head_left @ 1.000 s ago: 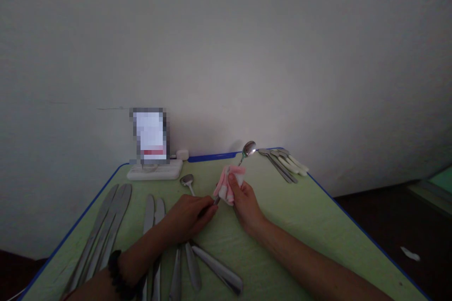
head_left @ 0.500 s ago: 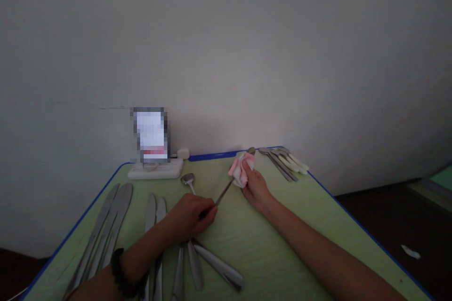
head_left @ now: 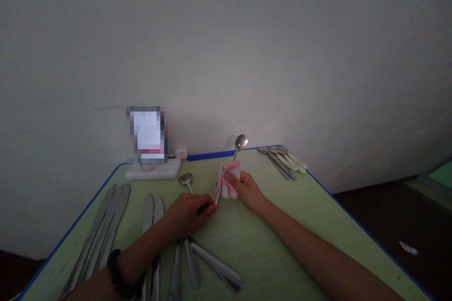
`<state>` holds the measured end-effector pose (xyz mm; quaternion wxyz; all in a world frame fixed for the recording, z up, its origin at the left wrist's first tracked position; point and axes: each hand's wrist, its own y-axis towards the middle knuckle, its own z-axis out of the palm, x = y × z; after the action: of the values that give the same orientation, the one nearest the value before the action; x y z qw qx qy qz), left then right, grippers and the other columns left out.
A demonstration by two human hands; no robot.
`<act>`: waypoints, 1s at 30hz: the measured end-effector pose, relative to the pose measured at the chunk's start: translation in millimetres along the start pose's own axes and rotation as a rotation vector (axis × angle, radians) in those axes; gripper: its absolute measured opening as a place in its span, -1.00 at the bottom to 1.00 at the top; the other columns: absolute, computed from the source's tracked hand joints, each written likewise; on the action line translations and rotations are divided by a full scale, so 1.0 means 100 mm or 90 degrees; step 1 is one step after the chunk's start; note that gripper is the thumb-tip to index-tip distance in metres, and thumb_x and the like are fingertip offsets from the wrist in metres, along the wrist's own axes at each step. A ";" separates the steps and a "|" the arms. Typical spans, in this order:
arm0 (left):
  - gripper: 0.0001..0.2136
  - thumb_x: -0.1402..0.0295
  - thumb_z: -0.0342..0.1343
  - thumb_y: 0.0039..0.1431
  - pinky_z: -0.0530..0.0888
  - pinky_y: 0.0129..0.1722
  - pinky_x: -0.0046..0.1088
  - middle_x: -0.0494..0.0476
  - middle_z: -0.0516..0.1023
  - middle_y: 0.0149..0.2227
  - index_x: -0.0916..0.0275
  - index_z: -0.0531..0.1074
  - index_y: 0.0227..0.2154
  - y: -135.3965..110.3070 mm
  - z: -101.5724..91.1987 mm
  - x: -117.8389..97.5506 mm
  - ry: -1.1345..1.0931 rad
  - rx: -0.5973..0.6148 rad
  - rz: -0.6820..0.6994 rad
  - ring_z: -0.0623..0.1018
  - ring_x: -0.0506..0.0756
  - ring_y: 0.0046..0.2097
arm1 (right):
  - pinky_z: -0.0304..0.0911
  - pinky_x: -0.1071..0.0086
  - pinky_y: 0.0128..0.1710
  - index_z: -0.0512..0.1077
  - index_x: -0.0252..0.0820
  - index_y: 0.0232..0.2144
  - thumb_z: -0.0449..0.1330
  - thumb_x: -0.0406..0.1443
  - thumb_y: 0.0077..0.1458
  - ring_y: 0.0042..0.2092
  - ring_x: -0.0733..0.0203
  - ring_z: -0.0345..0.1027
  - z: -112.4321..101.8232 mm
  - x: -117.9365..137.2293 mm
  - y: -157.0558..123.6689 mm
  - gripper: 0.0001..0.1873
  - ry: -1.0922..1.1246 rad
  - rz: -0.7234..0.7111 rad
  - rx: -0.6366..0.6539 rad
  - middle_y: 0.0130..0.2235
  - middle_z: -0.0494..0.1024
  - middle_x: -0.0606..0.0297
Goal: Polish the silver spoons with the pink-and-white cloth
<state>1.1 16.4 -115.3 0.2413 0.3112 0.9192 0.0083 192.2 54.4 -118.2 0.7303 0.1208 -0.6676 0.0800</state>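
A metal spoon (head_left: 241, 142) is held at a tilt above the table, its bowl up toward the wall. My left hand (head_left: 190, 214) pinches the lower end of its handle. Around the middle of that handle, my right hand (head_left: 245, 190) grips a pink and white cloth (head_left: 229, 169). Beneath and beside my left hand lie another spoon (head_left: 186, 179) and several metal handles (head_left: 219, 265), their far ends partly hidden by the hand. Table knives (head_left: 148, 211) lie left of these, partly covered by my left forearm.
Larger knives (head_left: 115, 211) lie along the left side of the green table (head_left: 275, 244). A blurred-out screen (head_left: 147, 134) stands on a white base (head_left: 153, 169) at the back left. Several spoons and white-handled utensils (head_left: 291, 162) lie at the back right, near the blue edge.
The spoon has turned so its bowl stands higher and faces me more. My right hand and the cloth have slid down the handle, closer to my left hand.
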 end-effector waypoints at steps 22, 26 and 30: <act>-0.72 0.20 -0.09 0.21 0.22 -0.56 -0.56 -0.10 0.25 -0.54 0.28 0.26 -0.14 0.04 0.00 -0.01 -0.399 -0.267 -0.141 0.26 -0.05 -0.55 | 0.00 0.52 -0.51 0.45 -0.22 -0.42 0.12 -0.39 -0.07 -0.55 0.40 0.10 0.10 0.13 -0.15 -0.88 -0.442 -0.186 0.201 -0.57 0.33 0.46; -0.71 0.21 -0.09 0.21 0.20 -0.60 -0.57 -0.07 0.29 -0.53 0.30 0.31 -0.13 0.01 -0.04 -0.03 -0.373 -0.285 -0.117 0.23 -0.07 -0.58 | 0.08 0.44 -0.37 0.42 -0.24 -0.43 0.18 -0.36 -0.07 -0.44 0.29 0.22 -0.02 0.12 -0.09 -0.93 -0.611 -0.305 0.150 -0.49 0.43 0.34; -0.76 0.29 -0.07 0.20 0.36 -0.43 -0.53 0.07 0.44 -0.35 0.25 0.35 -0.13 -0.02 -0.06 -0.05 -0.312 -0.264 -0.019 0.42 -0.01 -0.41 | 0.07 0.29 -0.14 0.42 -0.23 -0.28 0.16 -0.37 0.00 -0.23 0.16 0.27 -0.19 0.08 0.00 -0.83 -0.706 -0.366 0.071 -0.27 0.51 0.18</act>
<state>0.5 12.5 -108.5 0.5141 0.2346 0.8168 0.1164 211.0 59.8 -111.4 0.2599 0.3570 -0.8829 -0.1596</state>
